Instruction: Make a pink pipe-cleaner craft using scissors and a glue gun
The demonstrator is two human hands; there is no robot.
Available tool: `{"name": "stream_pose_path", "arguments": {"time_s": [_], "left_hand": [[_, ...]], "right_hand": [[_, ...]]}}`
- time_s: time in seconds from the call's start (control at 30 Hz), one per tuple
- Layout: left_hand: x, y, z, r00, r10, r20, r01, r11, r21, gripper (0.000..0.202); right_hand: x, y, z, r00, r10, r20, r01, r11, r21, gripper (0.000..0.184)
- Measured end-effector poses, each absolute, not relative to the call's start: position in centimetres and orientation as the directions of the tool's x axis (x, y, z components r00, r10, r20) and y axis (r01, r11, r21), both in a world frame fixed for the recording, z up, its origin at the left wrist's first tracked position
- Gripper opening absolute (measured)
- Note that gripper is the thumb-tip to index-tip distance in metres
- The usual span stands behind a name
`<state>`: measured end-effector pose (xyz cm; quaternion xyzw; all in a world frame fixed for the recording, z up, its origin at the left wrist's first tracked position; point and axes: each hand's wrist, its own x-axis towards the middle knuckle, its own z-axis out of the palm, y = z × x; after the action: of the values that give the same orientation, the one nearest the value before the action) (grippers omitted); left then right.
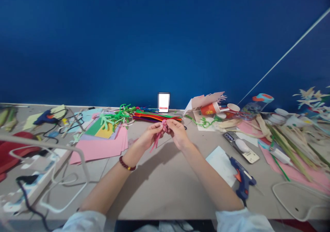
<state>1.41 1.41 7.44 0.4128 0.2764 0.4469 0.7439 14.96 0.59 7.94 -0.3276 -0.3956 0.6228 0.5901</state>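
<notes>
Both my hands meet above the middle of the grey table. My left hand and my right hand pinch a bundle of pink pipe cleaners between them, fingers closed on its looped top. The loose pink ends hang down and left toward the table. A dark red bead bracelet circles my left wrist. Behind the hands lies a pile of coloured pipe cleaners beside twisted green pipe cleaners.
A stack of pink and coloured paper sheets lies left. A blue glue gun rests on white paper at the right, another glue gun at far left. A phone stands against the blue wall. Paper cups, leaves and scraps crowd the right.
</notes>
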Motion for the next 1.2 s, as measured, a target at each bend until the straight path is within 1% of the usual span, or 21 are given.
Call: {"name": "stream_pose_path", "arguments": {"time_s": [0.07, 0.13, 0.2, 0.27, 0.37, 0.47, 0.53, 0.6, 0.7, 0.77, 0.93, 1.03, 1.1, 1.2], "left_hand": [[1.42, 1.33, 7.63, 0.457, 0.887, -0.067, -0.432, 0.288, 0.855, 0.022], [1.39, 1.35, 7.74, 0.443, 0.894, -0.069, -0.399, 0.265, 0.878, 0.022], [1.34, 1.46, 7.77, 0.395, 0.917, -0.053, -0.35, 0.203, 0.914, 0.022], [1.33, 1.55, 7.8, 0.324, 0.946, -0.023, -0.289, 0.122, 0.949, 0.023], [1.39, 1.52, 7.92, 0.227, 0.973, 0.05, -0.189, -0.006, 0.982, 0.024], [1.55, 1.39, 7.93, 0.169, 0.979, 0.112, -0.125, -0.091, 0.988, 0.023], [1.68, 1.36, 7.77, 0.139, 0.98, 0.143, -0.115, -0.127, 0.985, 0.023], [1.8, 1.4, 7.54, 0.126, 0.977, 0.172, -0.111, -0.159, 0.981, 0.023], [1.92, 1.41, 7.36, 0.133, 0.968, 0.212, -0.108, -0.199, 0.974, 0.022], [1.97, 1.3, 7.4, 0.151, 0.963, 0.223, -0.122, -0.206, 0.971, 0.022], [2.13, 0.88, 7.46, 0.153, 0.972, 0.18, -0.17, -0.153, 0.973, 0.021], [2.25, 0.76, 7.32, 0.162, 0.973, 0.166, -0.163, -0.139, 0.977, 0.021], [2.29, 0.74, 7.3, 0.151, 0.971, 0.187, -0.138, -0.166, 0.976, 0.021], [2.27, 0.76, 7.37, 0.125, 0.954, 0.274, -0.031, -0.272, 0.962, 0.02]], "right_hand": [[14.96, 0.55, 8.02, -0.052, 0.987, 0.151, -0.395, 0.119, -0.911, 0.025], [15.07, 0.61, 8.07, -0.042, 0.981, 0.192, -0.334, 0.167, -0.928, 0.026], [15.23, 0.77, 8.0, -0.004, 0.986, 0.167, -0.316, 0.157, -0.936, 0.027], [15.37, 0.94, 7.85, 0.075, 0.988, 0.133, -0.318, 0.15, -0.936, 0.026], [15.51, 1.02, 7.69, 0.159, 0.974, 0.162, -0.288, 0.203, -0.936, 0.02], [15.51, 0.86, 7.79, 0.131, 0.961, 0.243, -0.187, 0.264, -0.946, 0.017], [15.4, 0.76, 7.89, 0.094, 0.962, 0.255, -0.141, 0.266, -0.953, 0.018], [15.25, 0.73, 7.9, 0.06, 0.977, 0.204, -0.189, 0.212, -0.959, 0.019], [15.01, 0.8, 7.79, -0.018, 0.996, 0.086, -0.353, 0.074, -0.933, 0.02], [14.91, 0.84, 7.7, -0.058, 0.997, 0.058, -0.401, 0.03, -0.916, 0.021], [14.99, 0.97, 7.58, -0.035, 0.992, 0.118, -0.324, 0.1, -0.941, 0.024], [15.15, 1.08, 7.45, -0.036, 0.992, 0.121, -0.287, 0.106, -0.952, 0.027], [15.24, 1.08, 7.47, -0.045, 0.994, 0.099, -0.297, 0.082, -0.951, 0.028], [15.37, 0.92, 7.87, -0.083, 0.996, 0.03, -0.382, -0.004, -0.924, 0.028]]}}
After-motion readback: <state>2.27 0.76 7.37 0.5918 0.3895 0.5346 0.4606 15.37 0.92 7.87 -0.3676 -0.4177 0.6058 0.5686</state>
